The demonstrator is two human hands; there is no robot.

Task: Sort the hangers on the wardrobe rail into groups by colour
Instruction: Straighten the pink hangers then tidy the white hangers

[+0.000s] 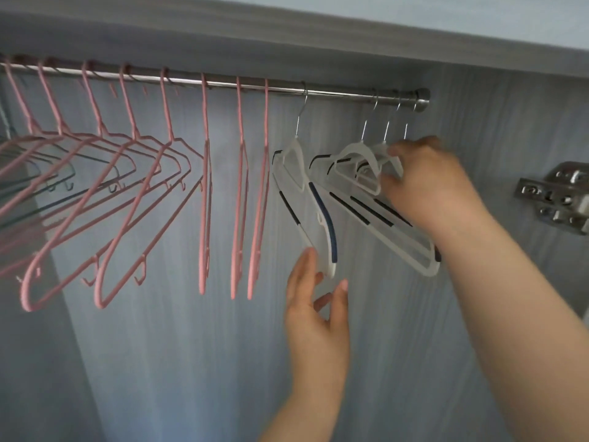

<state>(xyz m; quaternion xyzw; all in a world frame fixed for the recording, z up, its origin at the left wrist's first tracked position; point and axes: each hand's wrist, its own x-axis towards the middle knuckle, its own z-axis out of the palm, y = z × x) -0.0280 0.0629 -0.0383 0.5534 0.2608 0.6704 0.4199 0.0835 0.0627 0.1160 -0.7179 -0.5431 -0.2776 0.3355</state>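
Head view: the rail (334, 90) ran from 9 toward 3 o'clock, pink hangers (204, 186) bunched along its left and middle, white hangers (360, 173) at its right end. Right hand (427, 183) was clamped on the three rightmost white hangers at 2 o'clock. Left hand (315, 314), fingers apart, touched the lower tip of a lone white hanger (322, 215) just left of them.
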